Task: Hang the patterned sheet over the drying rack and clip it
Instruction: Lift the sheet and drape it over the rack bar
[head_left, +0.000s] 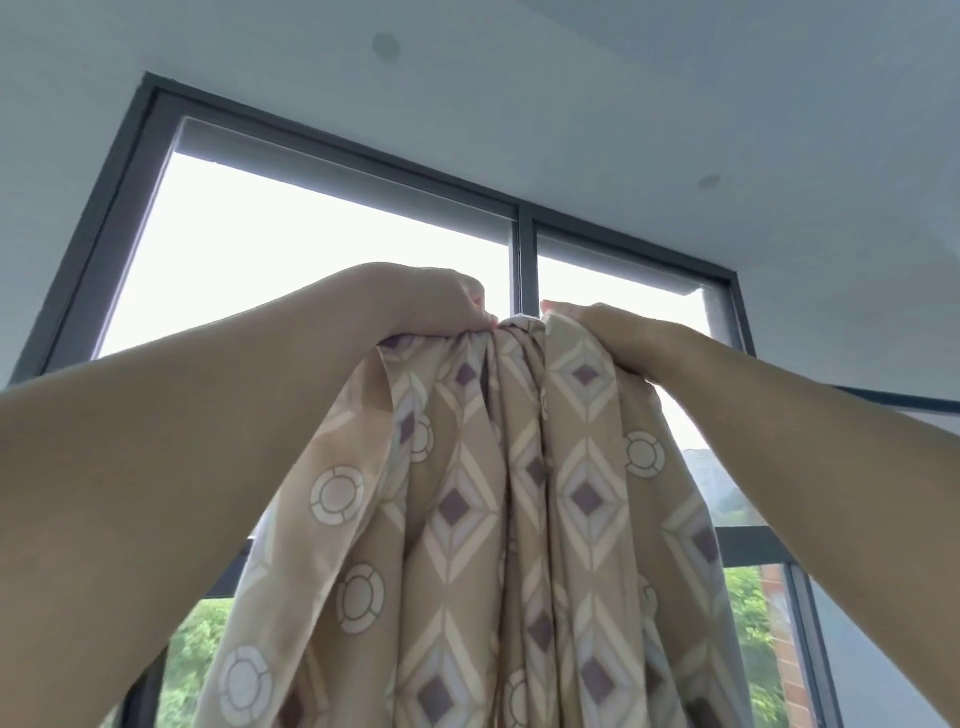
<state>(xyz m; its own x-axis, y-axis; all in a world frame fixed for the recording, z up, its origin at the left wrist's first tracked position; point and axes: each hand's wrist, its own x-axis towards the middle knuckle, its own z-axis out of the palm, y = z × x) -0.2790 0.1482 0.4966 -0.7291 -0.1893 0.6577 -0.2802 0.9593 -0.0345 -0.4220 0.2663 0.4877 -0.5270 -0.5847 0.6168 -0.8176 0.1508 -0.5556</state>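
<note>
A tan sheet (467, 519) printed with cream diamonds, purple squares and round rings hangs in bunched folds down the middle of the view. Both my arms are raised overhead. My left hand (431, 306) grips the gathered top edge of the sheet from the left. My right hand (608, 332) grips the same top edge from the right, fingers curled into the cloth. The two hands almost meet at the top of the bunch. The drying rack and any clips are out of sight; the cloth hides whatever lies behind and below it.
A large window with a dark frame (524, 260) fills the background, bright sky behind it. The white ceiling (571, 104) is above. Green trees (197, 649) and a brick wall (784, 649) show through the lower panes.
</note>
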